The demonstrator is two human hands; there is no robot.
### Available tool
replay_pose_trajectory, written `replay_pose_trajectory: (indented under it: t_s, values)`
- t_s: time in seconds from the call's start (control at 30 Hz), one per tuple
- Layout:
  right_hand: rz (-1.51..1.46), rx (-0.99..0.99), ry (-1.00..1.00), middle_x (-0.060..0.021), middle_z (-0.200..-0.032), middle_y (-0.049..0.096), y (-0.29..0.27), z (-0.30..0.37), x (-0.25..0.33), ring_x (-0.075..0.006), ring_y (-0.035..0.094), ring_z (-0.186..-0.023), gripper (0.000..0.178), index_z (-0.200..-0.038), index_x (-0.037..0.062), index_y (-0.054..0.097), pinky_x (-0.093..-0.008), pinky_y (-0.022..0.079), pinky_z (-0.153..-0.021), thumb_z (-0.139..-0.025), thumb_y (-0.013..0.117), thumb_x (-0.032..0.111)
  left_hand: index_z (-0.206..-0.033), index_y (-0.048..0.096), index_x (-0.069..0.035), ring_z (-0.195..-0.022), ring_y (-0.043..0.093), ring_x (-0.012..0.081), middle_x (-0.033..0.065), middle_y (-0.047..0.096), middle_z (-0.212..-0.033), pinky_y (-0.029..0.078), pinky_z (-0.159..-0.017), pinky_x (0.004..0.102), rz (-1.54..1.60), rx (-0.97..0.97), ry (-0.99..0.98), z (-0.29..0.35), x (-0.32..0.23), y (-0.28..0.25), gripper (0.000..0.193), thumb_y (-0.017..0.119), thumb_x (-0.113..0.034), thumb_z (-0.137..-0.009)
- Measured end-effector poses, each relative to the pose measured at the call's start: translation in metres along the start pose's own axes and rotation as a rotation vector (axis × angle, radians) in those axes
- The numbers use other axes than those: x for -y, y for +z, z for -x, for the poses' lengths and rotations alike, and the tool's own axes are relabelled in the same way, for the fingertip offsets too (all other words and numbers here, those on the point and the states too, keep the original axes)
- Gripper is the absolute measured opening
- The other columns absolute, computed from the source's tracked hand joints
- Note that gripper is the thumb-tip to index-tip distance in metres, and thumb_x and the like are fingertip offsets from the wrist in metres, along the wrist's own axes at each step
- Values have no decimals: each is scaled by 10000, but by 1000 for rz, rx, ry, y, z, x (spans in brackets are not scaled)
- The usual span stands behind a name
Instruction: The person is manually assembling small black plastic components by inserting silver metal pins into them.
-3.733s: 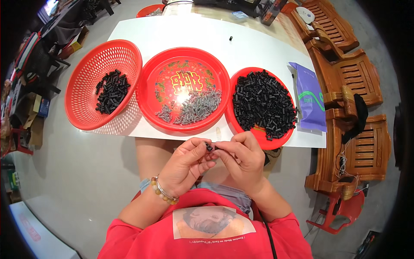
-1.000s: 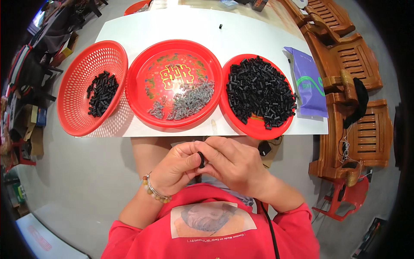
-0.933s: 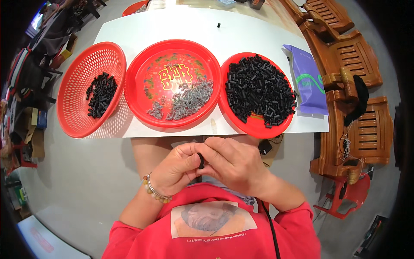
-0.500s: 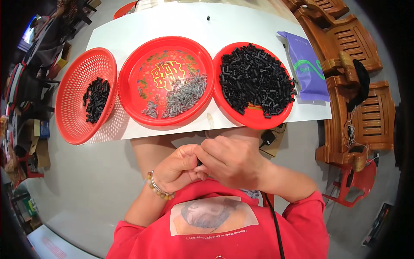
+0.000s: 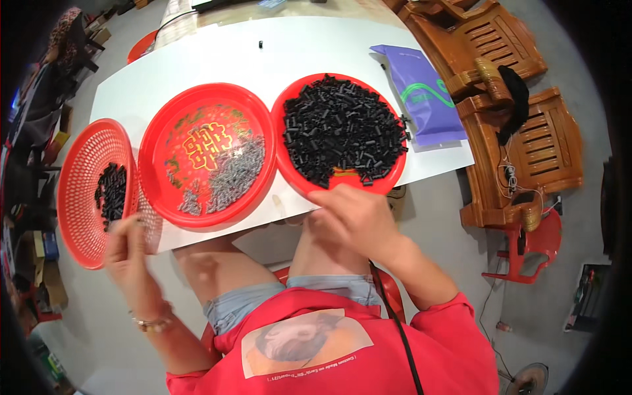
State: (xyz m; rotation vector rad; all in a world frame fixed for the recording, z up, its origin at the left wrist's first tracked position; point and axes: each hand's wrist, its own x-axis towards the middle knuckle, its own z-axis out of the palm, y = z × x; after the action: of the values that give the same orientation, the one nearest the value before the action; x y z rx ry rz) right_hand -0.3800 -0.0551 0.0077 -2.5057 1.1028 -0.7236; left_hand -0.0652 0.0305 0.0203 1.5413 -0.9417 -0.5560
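Note:
My left hand, a little blurred, is raised at the near right rim of the pink-red mesh basket, which holds a small heap of black tube-like pieces. Its fingers are bent together at the tips; whatever they pinch is too small to make out. My right hand hovers at the front rim of a red round tray piled with short black cylinders. Its index finger reaches out, the other fingers are loosely bent, and nothing shows in them. Between these stands another red tray with small silvery springs.
A purple pouch lies at the right of the white tabletop. One black piece stands alone toward the back. Wooden chairs and a red plastic stool are at the right. A black cord hangs over my shirt.
My hands, earlier together over my lap around a small dark piece, have parted. The left went to the basket, the right to the tray of black cylinders. The view has shifted too.

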Motion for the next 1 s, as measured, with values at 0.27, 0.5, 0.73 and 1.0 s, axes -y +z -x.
replay_pose_trajectory:
  t_s: [0.27, 0.5, 0.73, 1.0]
  values:
    - [129, -84, 356, -44, -762, 595, -7, 10, -48, -254, 608, -667, 77, -833, 98, 686, -358, 482, -560, -778, 658, 145, -1070, 667, -40, -635, 448, 55, -18, 545, -752, 401, -599, 209, -761, -306, 160, -51, 32, -59, 219, 610, -150, -890]
    - [143, -66, 299, -44, -759, 601, 8, 1, -52, -235, 605, -645, 93, -829, 73, 687, -333, 481, -569, -776, 672, 148, -1077, 658, -26, -699, 516, 66, 8, 622, -842, 429, -642, 204, -602, -419, 378, -38, 28, -26, 206, 599, -82, -889]
    - [258, -36, 321, -53, -770, 600, 20, -7, -51, -254, 613, -663, 102, -791, 71, 676, -354, 486, -566, -765, 667, 170, -944, 646, 29, -726, 512, 87, 28, 569, -799, 411, -639, 205, -253, -72, 293, 9, 15, 33, 103, 591, 28, -857]
    - [159, -104, 311, -62, -768, 590, 2, 9, -37, -259, 606, -631, 87, -777, 55, 644, -362, 477, -532, -754, 636, 139, -895, 674, 14, -647, 564, 75, 59, 631, -734, 449, -574, 213, 1, 407, -11, 57, 8, 99, 105, 656, 6, -792]
